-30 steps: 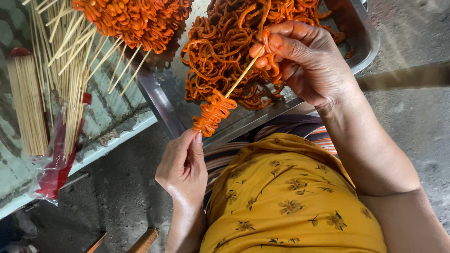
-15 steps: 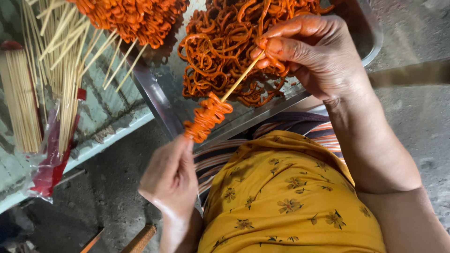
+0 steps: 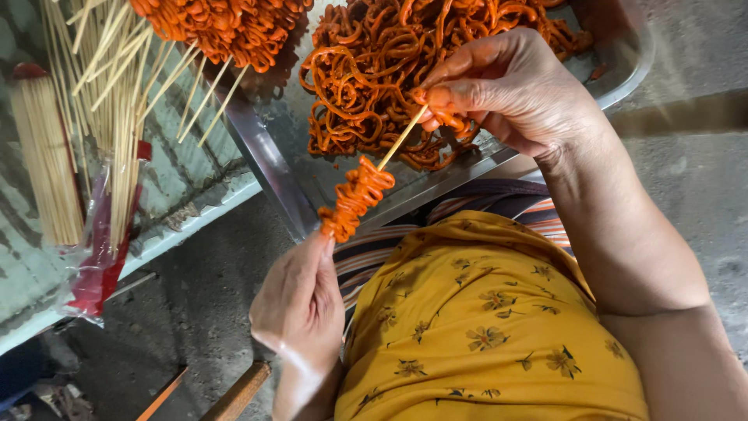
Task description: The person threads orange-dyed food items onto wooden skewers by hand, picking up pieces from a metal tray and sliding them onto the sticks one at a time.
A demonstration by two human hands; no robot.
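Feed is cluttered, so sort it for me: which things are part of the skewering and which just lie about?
In use: skewer, orange strips on it, left hand, right hand, tray of strips.
Lying about: finished skewers, stick bundle, plastic bag.

Right hand (image 3: 506,93) pinches the upper end of a skewer (image 3: 399,140) over the metal tray (image 3: 269,168). Orange strips (image 3: 354,199) are bunched on the skewer's lower end; left hand (image 3: 300,300) grips just below them, beside the tray's near edge. Loose strips (image 3: 366,86) fill the tray. Bare sticks (image 3: 47,156) lie left of it.
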